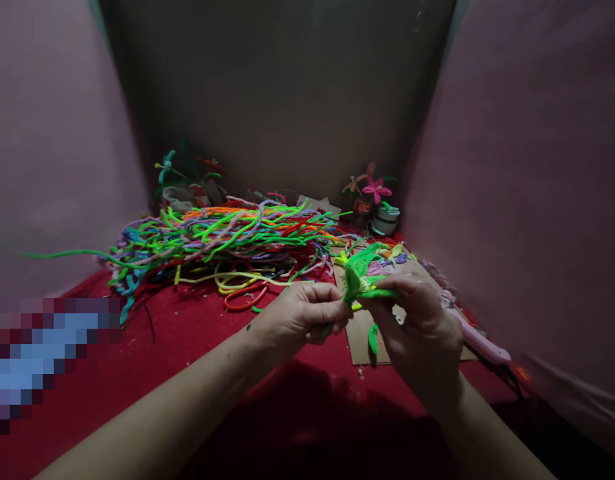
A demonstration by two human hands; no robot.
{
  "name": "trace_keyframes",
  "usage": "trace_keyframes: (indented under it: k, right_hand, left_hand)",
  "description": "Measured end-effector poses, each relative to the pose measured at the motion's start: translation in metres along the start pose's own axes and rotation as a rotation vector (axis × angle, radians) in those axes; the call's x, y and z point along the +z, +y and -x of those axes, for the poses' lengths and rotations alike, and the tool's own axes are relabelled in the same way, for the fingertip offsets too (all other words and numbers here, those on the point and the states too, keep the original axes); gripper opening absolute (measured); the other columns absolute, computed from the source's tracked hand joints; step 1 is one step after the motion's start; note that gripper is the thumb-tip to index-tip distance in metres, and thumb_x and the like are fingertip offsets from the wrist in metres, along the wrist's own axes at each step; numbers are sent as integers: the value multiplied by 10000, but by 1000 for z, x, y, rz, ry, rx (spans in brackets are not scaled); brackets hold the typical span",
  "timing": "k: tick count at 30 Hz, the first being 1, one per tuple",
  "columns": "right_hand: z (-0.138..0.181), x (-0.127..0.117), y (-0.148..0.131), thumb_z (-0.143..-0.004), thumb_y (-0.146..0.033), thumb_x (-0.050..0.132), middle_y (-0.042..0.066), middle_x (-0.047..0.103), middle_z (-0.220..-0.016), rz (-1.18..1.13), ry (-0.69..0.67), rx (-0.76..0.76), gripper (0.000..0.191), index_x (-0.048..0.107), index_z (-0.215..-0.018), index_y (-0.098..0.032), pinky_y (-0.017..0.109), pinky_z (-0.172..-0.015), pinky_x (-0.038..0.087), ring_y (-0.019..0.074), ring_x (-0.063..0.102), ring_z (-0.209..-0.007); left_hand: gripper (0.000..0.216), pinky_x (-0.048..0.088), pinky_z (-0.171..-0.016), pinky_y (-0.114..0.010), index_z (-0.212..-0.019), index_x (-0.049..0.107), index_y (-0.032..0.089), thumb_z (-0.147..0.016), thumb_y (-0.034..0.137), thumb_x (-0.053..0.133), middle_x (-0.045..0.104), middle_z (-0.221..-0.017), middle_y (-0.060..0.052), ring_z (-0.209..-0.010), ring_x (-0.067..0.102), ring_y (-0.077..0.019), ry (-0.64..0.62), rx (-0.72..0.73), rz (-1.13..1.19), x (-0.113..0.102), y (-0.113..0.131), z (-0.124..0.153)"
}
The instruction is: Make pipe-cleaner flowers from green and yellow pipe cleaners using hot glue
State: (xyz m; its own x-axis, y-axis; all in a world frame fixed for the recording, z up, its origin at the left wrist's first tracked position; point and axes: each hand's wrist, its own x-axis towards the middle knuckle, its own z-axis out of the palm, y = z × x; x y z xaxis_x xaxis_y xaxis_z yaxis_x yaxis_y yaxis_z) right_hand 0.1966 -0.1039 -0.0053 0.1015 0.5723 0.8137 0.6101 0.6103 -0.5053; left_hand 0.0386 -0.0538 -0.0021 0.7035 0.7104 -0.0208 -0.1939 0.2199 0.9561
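The flower (356, 281) is held up before the left edge of the board (363, 339), base at seven o'clock, long axis leaning toward one. The left hand (320, 310) pinches the base; the right hand (421, 317), fingers nearly closed, grips a petal (384, 292) at three. Red cloth (187, 353) stretches toward eight; stems (237, 230) crowd ten.

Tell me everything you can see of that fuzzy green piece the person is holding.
The green piece is bright and looks soft and fuzzy, like pipe cleaner. It has petal-like or leaf-like parts, with a small pale, yellowish patch among them. It is held up, seen partly against the cardboard. The left hand pinches its lower end; the right hand grips the other side, hiding some of it.
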Motion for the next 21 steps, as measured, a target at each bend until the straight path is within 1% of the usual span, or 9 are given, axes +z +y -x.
trace_keyframes:
  k: [2, 3, 4, 6, 8, 10, 13, 18, 21]
  right_hand:
    - [4, 3, -1, -712, -157, 669, -20, 608, -764, -168, 95, 166, 238, 532, -888, -241, 239, -581, 475, 115, 579, -647]
    - [6, 5, -1, -706, -178, 678, -22, 596, -746, -263, 106, 255, 230, 536, -877, -235, 233, -550, 460, 107, 556, -616]
    - [7, 6, -1, -708, -199, 678, -27, 581, -707, -355, 79, 343, 196, 549, -852, -225, 223, -509, 437, 97, 523, -573]
    - [7, 8, -1, -725, -236, 664, -42, 520, -590, -512, -47, 504, 99, 580, -761, -196, 206, -436, 362, 76, 433, -488]
    - [7, 10, 1, -731, -252, 658, -52, 445, -502, -635, -153, 603, 158, 571, -627, -170, 207, -421, 304, 66, 357, -457]
    - [7, 12, 4, -729, -255, 658, -50, 417, -480, -731, -186, 634, 232, 542, -553, -158, 218, -440, 291, 68, 336, -466]
    - [7, 15, 6, -704, -264, 677, -39, 428, -499, -813, -183, 639, 233, 545, -544, -157, 229, -463, 299, 81, 349, -500]
    - [9, 19, 7, -623, -263, 732, -24, 466, -533, -919, -175, 710, 219, 571, -516, -161, 245, -508, 353, 96, 393, -534]
    - [9, 20, 8, -579, -238, 755, -17, 506, -542, -969, -154, 751, 185, 600, -510, -165, 241, -500, 368, 98, 414, -534]
  left_hand:
    - [226, 155, -430, -212, -603, 515, 133, -721, 289, 628, 470, -520, 34, -424, 300, -32, 49, 66, -44, 2, 1, 1]
    - [225, 168, -438, -210, -605, 516, 135, -724, 292, 625, 470, -521, 36, -434, 313, -35, 72, 91, -66, 2, 2, 1]
    - [219, 180, -446, -208, -609, 519, 137, -726, 291, 622, 473, -524, 36, -445, 325, -38, 90, 108, -90, 3, 3, 2]
    - [200, 203, -460, -207, -620, 530, 139, -734, 282, 610, 486, -538, 34, -465, 345, -45, 114, 127, -140, 4, 4, 3]
    - [189, 226, -468, -206, -618, 543, 138, -740, 271, 600, 503, -545, 28, -477, 361, -50, 118, 127, -206, 4, 5, 5]
    - [196, 249, -471, -204, -607, 557, 134, -743, 270, 596, 514, -545, 22, -484, 377, -54, 107, 125, -273, 4, 5, 5]
    - [187, 265, -467, -201, -615, 590, 126, -740, 264, 599, 515, -543, 13, -487, 389, -58, 83, 134, -337, 4, 5, 6]
    - [162, 267, -457, -197, -606, 605, 119, -707, 244, 625, 501, -518, 10, -470, 385, -58, 77, 121, -298, 3, 4, 5]
    - [148, 268, -449, -192, -589, 606, 122, -683, 231, 643, 512, -512, 10, -459, 393, -56, 79, 110, -259, 2, 4, 4]
